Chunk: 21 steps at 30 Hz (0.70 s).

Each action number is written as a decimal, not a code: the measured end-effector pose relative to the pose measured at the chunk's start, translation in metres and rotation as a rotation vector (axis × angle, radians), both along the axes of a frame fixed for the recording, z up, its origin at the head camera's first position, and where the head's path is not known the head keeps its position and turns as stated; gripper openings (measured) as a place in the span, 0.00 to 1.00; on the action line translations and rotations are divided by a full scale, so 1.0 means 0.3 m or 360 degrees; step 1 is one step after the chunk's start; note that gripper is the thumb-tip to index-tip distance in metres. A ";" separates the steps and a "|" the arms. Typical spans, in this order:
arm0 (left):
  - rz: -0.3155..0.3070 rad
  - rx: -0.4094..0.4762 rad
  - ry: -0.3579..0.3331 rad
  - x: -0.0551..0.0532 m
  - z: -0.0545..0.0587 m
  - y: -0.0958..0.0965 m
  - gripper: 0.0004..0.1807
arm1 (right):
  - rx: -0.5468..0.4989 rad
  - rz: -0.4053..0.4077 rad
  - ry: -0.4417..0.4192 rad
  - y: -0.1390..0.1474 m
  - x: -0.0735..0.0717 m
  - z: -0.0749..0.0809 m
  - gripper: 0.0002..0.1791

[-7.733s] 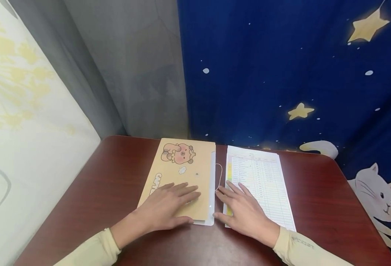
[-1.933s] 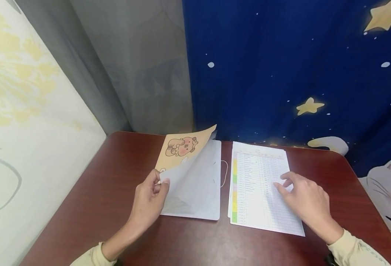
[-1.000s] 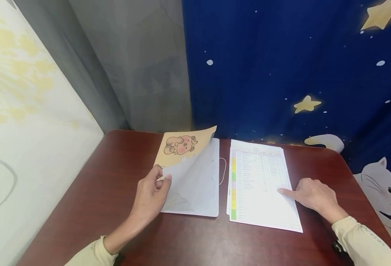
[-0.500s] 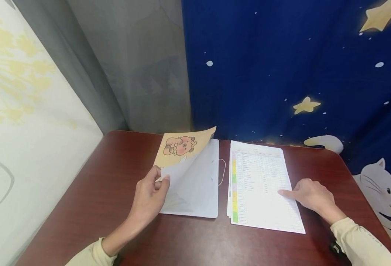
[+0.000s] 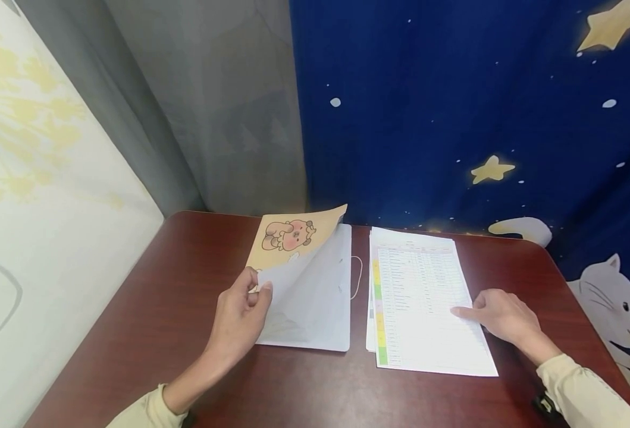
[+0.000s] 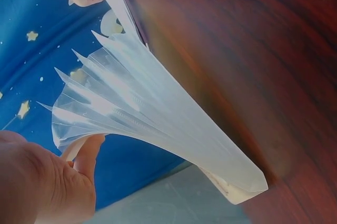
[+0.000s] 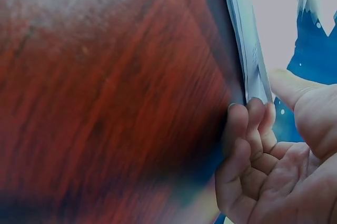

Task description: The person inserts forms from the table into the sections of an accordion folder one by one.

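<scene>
An accordion file folder (image 5: 315,309) with a tan bear-print cover (image 5: 279,235) lies left of centre on the table. My left hand (image 5: 240,318) pinches the near left corner of the cover and holds it raised and bent. In the left wrist view, several clear pockets (image 6: 113,95) fan out above my left hand (image 6: 50,182). Right of the folder lies a stack of printed sheets (image 5: 427,309) with colour-marked rows. My right hand (image 5: 507,315) pinches the top sheet at its right edge, thumb above. In the right wrist view, fingers (image 7: 239,119) curl beneath the sheet's edge.
A thin elastic cord (image 5: 359,276) loops from the folder's right side towards the stack. The dark red wooden table (image 5: 315,392) meets a grey curtain (image 5: 229,119) and a blue star-patterned curtain (image 5: 400,148) at the back. A white patterned surface (image 5: 52,238) stands at left.
Both hands earlier rested on the closed folder and the stack. My left hand has since lifted the cover. My right hand has taken the top sheet's edge, and that sheet has slid slightly towards me.
</scene>
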<state>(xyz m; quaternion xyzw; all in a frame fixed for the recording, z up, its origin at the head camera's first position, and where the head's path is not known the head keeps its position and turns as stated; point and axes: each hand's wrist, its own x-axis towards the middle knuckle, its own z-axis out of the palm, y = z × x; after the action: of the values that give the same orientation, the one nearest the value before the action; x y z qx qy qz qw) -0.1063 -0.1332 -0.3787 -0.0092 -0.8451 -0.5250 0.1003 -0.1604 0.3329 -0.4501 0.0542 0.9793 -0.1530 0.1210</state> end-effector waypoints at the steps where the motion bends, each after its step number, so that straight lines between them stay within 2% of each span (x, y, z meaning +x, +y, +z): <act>1: 0.0000 -0.0001 0.0007 0.001 -0.001 0.001 0.09 | -0.0013 0.0016 0.0021 0.003 0.001 -0.001 0.30; 7: -0.0002 -0.0001 0.0044 0.005 -0.005 0.003 0.07 | -0.0152 0.0137 0.0241 0.015 0.012 -0.017 0.21; 11: 0.0003 0.0002 0.0047 0.004 -0.009 0.003 0.07 | -0.0227 0.0150 0.0333 0.013 0.020 -0.024 0.18; 16: -0.0004 0.0012 0.0043 0.002 -0.010 0.004 0.07 | -0.0368 0.0090 0.0306 0.017 0.027 -0.025 0.18; 21: -0.0010 0.0024 0.0047 0.001 -0.009 0.004 0.05 | -0.0589 0.0014 0.0209 0.026 0.032 -0.021 0.19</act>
<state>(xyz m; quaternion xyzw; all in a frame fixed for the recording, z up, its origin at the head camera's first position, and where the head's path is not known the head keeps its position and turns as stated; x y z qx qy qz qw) -0.1059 -0.1320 -0.3813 -0.0188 -0.8395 -0.5315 0.1112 -0.1508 0.3407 -0.4564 0.0168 0.9404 -0.3332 0.0654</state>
